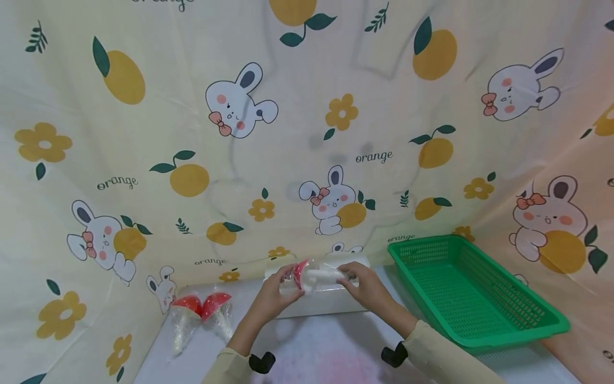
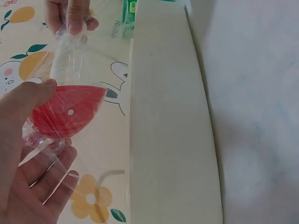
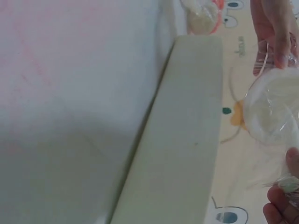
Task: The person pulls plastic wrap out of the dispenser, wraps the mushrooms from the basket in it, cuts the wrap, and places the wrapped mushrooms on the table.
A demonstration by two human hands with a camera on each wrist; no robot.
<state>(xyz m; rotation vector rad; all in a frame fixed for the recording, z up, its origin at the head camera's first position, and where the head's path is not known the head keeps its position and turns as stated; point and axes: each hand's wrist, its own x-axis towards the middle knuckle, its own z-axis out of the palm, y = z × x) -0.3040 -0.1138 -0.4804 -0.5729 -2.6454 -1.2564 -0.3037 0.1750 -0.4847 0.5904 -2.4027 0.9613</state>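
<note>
A mushroom [image 1: 307, 274] with a red cap and white stem, wrapped in clear plastic, lies sideways between both hands. My left hand [image 1: 274, 296] holds it at the cap end, thumb on one side and fingers on the other. White dots show on the red cap [image 2: 70, 112] in the left wrist view. At the stem end, my right hand [image 1: 366, 288] pinches the wrapping between thumb and fingers. The cap's pale underside [image 3: 273, 105] faces the right wrist camera. Below the hands stands a white box [image 1: 321, 306].
Two more wrapped red-capped mushrooms, one [image 1: 184, 320] beside the other [image 1: 218, 314], lie on the left of the white table [image 1: 307, 352]. A green plastic basket [image 1: 479, 341] stands at the right. Behind hangs a patterned cloth [image 1: 288, 160] with rabbits and oranges.
</note>
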